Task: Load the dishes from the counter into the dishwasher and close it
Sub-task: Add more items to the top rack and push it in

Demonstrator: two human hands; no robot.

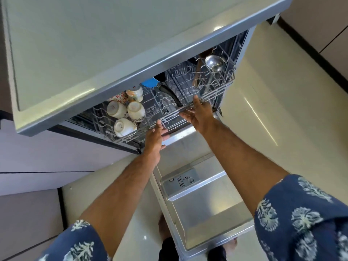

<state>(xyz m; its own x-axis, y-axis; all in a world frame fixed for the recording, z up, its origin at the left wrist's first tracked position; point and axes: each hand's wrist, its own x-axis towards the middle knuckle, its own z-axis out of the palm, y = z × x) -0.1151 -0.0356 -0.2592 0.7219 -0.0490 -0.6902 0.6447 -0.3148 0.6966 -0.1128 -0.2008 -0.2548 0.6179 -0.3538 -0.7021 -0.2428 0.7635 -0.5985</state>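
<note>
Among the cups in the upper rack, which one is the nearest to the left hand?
The white cup at the rack's front edge is nearest the left hand. The other cups sit behind it, deeper inside the upper rack.

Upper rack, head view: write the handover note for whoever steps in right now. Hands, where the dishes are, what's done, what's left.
Left hand: straight fingers against the front rail of the upper rack, gripping nothing.
Right hand: open, fingers laid over the same rail further right.
The rack is part-way out under the counter. It holds upturned cups on the left, a black-handled pan mid-rack and a steel ladle on the right.
The dishwasher door lies fully open below.
Done: nothing shows on the visible counter.
Left: slide the rack in and close the door.
</note>
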